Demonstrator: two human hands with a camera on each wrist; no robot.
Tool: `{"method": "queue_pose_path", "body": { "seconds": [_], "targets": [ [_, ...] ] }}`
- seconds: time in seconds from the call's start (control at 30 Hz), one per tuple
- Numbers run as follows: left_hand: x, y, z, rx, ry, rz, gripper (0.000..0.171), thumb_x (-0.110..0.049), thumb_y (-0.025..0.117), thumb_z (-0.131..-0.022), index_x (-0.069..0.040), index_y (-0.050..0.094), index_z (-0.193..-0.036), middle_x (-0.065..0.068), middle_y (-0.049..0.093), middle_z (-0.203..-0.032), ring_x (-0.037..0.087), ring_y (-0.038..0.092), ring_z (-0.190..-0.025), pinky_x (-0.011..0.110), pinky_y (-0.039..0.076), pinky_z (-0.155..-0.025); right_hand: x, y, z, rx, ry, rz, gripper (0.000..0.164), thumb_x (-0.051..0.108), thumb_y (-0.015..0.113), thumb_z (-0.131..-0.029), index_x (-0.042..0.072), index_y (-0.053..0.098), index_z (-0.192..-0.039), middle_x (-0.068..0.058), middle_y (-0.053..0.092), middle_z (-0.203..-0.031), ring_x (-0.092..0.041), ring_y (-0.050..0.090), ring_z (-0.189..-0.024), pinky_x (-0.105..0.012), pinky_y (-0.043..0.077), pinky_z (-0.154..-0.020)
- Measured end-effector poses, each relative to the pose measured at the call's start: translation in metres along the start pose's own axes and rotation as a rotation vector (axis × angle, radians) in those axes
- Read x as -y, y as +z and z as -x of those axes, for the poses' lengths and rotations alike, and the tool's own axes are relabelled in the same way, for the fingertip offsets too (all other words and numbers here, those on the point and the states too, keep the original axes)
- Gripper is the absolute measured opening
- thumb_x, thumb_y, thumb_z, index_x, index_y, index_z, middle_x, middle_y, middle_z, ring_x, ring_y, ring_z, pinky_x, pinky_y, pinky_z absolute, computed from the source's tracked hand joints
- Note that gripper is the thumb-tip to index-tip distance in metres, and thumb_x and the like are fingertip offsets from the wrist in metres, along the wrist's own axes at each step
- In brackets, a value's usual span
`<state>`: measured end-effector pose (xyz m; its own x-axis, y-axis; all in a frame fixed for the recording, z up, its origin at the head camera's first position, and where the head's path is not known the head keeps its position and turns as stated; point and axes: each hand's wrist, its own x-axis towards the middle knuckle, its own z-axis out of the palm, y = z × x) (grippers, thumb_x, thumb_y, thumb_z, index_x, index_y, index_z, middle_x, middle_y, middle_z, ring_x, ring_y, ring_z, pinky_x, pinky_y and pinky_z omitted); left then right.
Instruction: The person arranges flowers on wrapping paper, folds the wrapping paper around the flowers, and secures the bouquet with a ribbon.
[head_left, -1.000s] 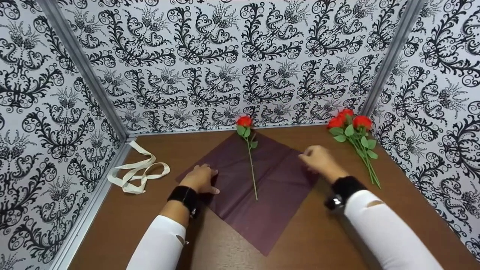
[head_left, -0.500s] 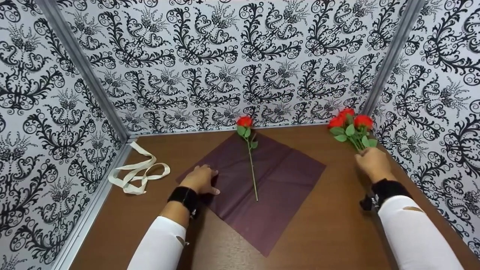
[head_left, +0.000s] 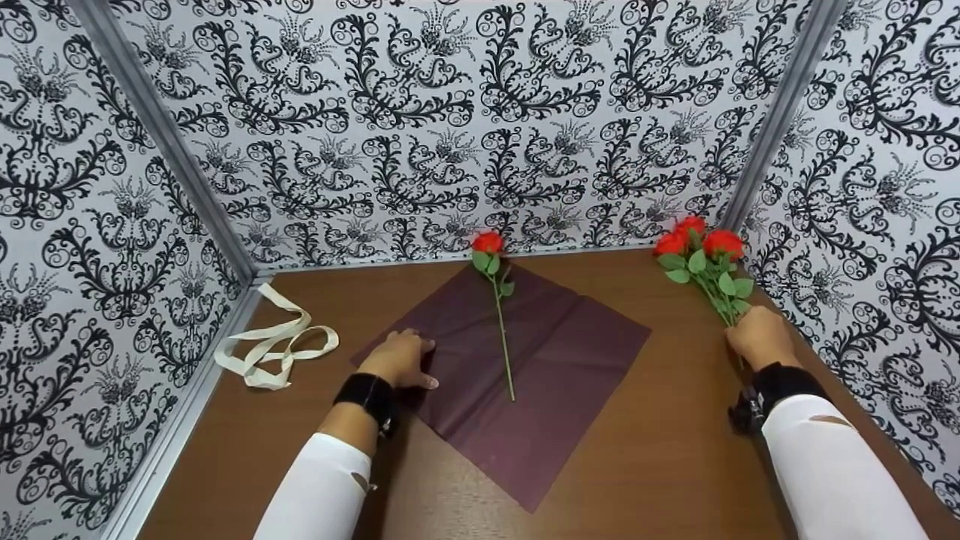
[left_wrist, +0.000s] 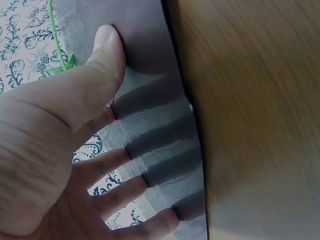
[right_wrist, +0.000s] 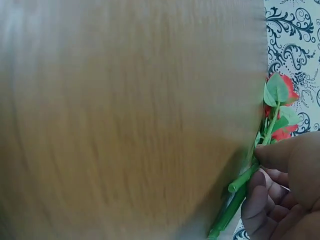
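Note:
My left hand rests with spread fingers on the left corner of a dark purple sheet of wrapping paper. Its fingertips touch the paper in the left wrist view. One red rose lies on the sheet, its long green stem running down the middle. Over on the right, my right hand pinches the stems of a small bunch of red roses. In the right wrist view thumb and fingers close around the green stems, whose cut ends stick out below the hand.
A loosely looped cream ribbon lies on the brown table at the left. Patterned walls with grey metal corner posts enclose the back and both sides.
My right hand has left the sheet's right corner, reached right to the rose bunch, and slid a little down its stems. The left hand stays in place.

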<state>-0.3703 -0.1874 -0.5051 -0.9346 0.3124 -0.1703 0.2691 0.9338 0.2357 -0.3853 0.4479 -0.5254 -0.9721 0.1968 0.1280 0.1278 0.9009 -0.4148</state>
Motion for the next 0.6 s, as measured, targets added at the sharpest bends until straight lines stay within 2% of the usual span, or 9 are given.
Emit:
{"method": "queue_pose_path", "body": {
  "seconds": [0.13, 0.27, 0.5, 0.6],
  "targets": [
    [0.0002, 0.0009, -0.0005, -0.007, 0.0, 0.0, 0.083, -0.046, 0.091, -0.081, -0.016, 0.06, -0.152, 0.022, 0.046, -0.162, 0.049, 0.04, -0.15, 0.061, 0.043, -0.118, -0.0001, -0.0021, 0.0005, 0.002, 0.007, 0.005, 0.023, 0.013, 0.061, -0.083, 0.008, 0.055, -0.062, -0.026, 0.066, -0.079, -0.04, 0.061, -0.069, -0.055, 0.053, -0.065],
    [0.0001, 0.0018, -0.001, -0.018, 0.001, -0.006, 0.082, -0.046, 0.091, -0.081, -0.016, 0.061, -0.151, 0.022, 0.047, -0.162, 0.048, 0.042, -0.149, 0.061, 0.044, -0.118, -0.0017, -0.0029, 0.0003, 0.013, 0.028, -0.026, 0.02, 0.012, 0.058, -0.083, 0.006, 0.057, -0.064, -0.026, 0.067, -0.08, -0.038, 0.061, -0.067, -0.052, 0.054, -0.063],
    [-0.0001, 0.0026, 0.0008, -0.024, 0.007, 0.003, 0.082, -0.046, 0.091, -0.081, -0.015, 0.061, -0.15, 0.023, 0.048, -0.161, 0.049, 0.042, -0.148, 0.061, 0.043, -0.118, -0.0019, -0.003, -0.0004, 0.006, 0.005, 0.012, 0.028, 0.013, 0.051, -0.084, 0.009, 0.054, -0.056, -0.028, 0.068, -0.08, -0.04, 0.062, -0.068, -0.059, 0.055, -0.069],
    [0.0004, 0.0027, 0.0007, -0.024, 0.005, 0.003, 0.082, -0.045, 0.091, -0.081, -0.015, 0.061, -0.15, 0.023, 0.048, -0.161, 0.05, 0.042, -0.148, 0.061, 0.043, -0.118, 0.0014, -0.0038, -0.0016, -0.009, 0.006, 0.005, 0.028, 0.012, 0.05, -0.084, 0.009, 0.054, -0.057, -0.025, 0.067, -0.077, -0.039, 0.061, -0.067, -0.057, 0.054, -0.068]
  ]
}}
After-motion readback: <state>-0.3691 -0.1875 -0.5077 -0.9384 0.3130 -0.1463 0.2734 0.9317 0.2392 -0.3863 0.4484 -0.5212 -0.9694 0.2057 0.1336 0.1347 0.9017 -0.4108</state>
